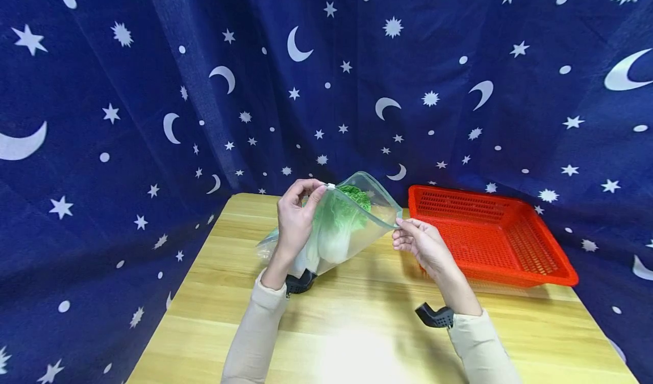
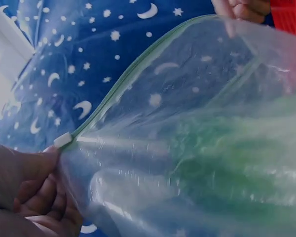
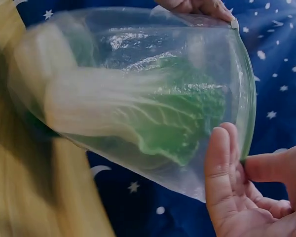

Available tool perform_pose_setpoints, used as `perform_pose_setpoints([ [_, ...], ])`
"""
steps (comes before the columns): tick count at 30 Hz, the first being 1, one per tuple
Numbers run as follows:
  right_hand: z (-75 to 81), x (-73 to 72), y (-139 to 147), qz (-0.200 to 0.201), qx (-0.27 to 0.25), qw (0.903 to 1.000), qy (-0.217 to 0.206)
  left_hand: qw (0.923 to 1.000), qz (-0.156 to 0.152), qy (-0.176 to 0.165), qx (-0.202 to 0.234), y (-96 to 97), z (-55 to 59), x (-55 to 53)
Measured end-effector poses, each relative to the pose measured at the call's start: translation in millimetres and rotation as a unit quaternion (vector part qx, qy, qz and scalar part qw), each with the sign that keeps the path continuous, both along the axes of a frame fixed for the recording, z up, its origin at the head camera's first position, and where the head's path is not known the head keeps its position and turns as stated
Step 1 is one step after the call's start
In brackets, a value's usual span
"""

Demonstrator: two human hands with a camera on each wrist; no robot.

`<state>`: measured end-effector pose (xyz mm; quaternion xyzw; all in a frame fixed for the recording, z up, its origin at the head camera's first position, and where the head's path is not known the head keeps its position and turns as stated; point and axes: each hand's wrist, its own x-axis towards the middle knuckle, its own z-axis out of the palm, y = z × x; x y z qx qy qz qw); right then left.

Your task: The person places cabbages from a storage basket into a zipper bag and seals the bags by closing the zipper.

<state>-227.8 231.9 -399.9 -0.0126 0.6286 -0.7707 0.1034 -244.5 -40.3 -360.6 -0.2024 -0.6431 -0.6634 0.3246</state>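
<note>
A clear zip bag (image 1: 382, 225) with a green-edged mouth is held up over the table, its mouth gaping. Inside it lies a napa cabbage (image 3: 138, 98), leafy green end toward the mouth and white stem end toward the bottom. My left hand (image 1: 296, 216) pinches one end of the mouth, right beside the white slider (image 2: 63, 140). At the opposite corner, my right hand (image 1: 423, 245) pinches the green edge between thumb and fingers. In the right wrist view another pale, blurred shape (image 3: 42, 54) shows through the bag next to the cabbage stem.
To the right stands a red plastic basket (image 1: 553, 248) with perforated walls, near my right hand. The wooden table (image 1: 204, 321) ends at a blue curtain (image 1: 352, 123) with moons and stars. Black mounts (image 1: 301, 282) sit at both wrists.
</note>
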Motion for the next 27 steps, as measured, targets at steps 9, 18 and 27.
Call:
perform_pose_setpoints([
  [9,-19.7,-3.5,-2.3,0.004,0.051,0.9984,-0.025,0.9978,-0.011,-0.033,-0.057,0.5,-5.5,-3.3],
  [18,-23.1,-11.8,10.7,-0.167,0.109,0.9715,0.128,0.9907,-0.045,-0.06,-0.114,8.0,-9.2,0.0],
  [27,41.0,18.8,-30.0,-0.105,0.211,0.9178,0.32,0.9724,-0.094,-0.089,-0.194,26.0,-15.4,4.6],
])
